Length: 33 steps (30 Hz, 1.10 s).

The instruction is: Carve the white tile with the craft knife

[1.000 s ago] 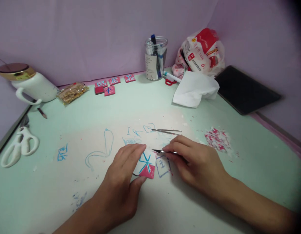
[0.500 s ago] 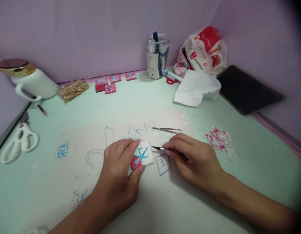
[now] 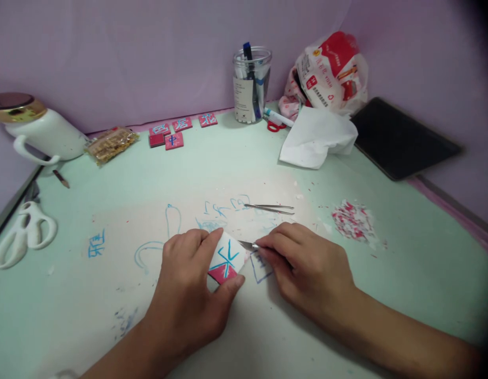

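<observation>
My left hand (image 3: 188, 295) pinches a small square rubber block (image 3: 227, 259) flat on the pale green table (image 3: 405, 284), thumb at its lower edge and fingers on its left side. The block is white on top with a blue drawn character and a pink corner. My right hand (image 3: 307, 271) is closed round a thin metal carving knife (image 3: 247, 245), whose tip touches the block's right edge. A pair of tweezers (image 3: 269, 208) lies just beyond my hands.
White scissors (image 3: 22, 237) lie at the left edge, near a white jug (image 3: 38, 134). Pink blocks (image 3: 173, 138), a snack packet (image 3: 109, 143), a jar of pens (image 3: 251, 84), a tissue (image 3: 317, 138), a bag (image 3: 328, 71) and a dark tablet (image 3: 401, 139) line the back. Shavings (image 3: 354, 221) lie right.
My left hand has turned the block over the last second, so the pink corner now points down. The knife tip has moved left to the block's edge.
</observation>
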Available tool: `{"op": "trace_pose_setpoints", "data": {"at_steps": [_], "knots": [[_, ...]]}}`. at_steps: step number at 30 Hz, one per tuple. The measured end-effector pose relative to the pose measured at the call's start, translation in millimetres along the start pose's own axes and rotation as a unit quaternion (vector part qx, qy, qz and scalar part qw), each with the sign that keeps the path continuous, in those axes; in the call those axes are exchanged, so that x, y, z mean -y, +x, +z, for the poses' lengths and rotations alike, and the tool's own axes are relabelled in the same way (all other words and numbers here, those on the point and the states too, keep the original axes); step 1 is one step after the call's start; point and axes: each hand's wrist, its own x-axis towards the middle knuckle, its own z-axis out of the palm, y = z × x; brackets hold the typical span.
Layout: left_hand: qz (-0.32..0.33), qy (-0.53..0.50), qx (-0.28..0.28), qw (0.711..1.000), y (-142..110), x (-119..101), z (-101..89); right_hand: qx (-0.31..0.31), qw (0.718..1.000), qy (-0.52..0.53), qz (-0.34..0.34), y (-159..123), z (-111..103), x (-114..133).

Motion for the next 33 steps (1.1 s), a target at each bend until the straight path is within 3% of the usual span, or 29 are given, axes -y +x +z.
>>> {"op": "trace_pose_setpoints", "data": {"at_steps": [9,13,19,33], "knots": [[0.057,-0.012,0.082,0.995,2,5,-14.0,0.008,1.0,0.004,0.015,-3,-1,2],[0.049,-0.033,0.118,0.991,3,12,-16.2,0.013,1.0,0.009,0.014,-4,-3,1],[0.049,-0.008,0.046,0.998,3,10,-7.1,-0.001,1.0,0.005,0.017,-4,-4,2],[0.044,0.063,-0.011,0.997,-4,-4,-3.7,-0.017,0.999,-0.045,0.0,-3,-1,3]]}}
